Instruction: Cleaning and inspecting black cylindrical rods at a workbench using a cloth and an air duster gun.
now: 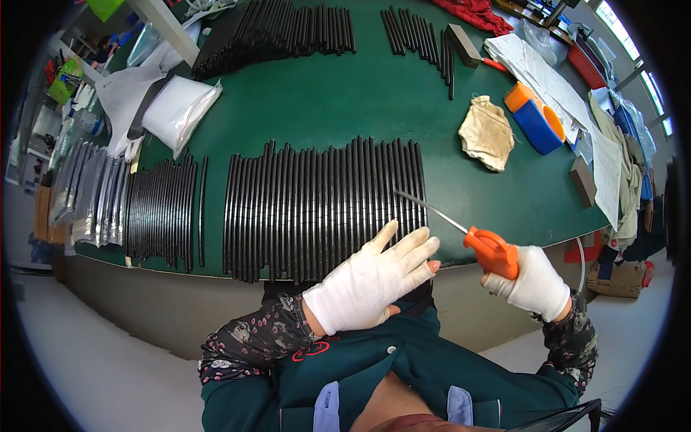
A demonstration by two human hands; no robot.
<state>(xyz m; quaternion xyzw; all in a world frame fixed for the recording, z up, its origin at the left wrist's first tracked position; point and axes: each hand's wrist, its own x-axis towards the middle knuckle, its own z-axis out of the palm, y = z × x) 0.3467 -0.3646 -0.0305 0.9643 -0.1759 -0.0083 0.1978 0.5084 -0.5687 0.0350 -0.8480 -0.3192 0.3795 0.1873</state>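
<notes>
The right hand [536,282], in a white glove, has its grip closed around the orange handle of a thin metal tool [475,240], whose slim shaft points up and to the left so that its tip lies over the right end of the nearest row of black rods [324,205]. The left hand [374,277], also gloved in white, holds nothing; its fingers are spread flat just over the table's front edge, at the near ends of those rods. The rods lie side by side on the green table [345,101].

To the left sits a second, shorter row of rods [160,212], with a single rod apart between the two rows. Farther back lie another long row [277,32] and a small bunch [421,39]. Right of the main row rest a crumpled beige cloth [487,132] and a blue and orange container [535,117], with papers [547,79] beyond. A white bag [180,109] lies at the far left.
</notes>
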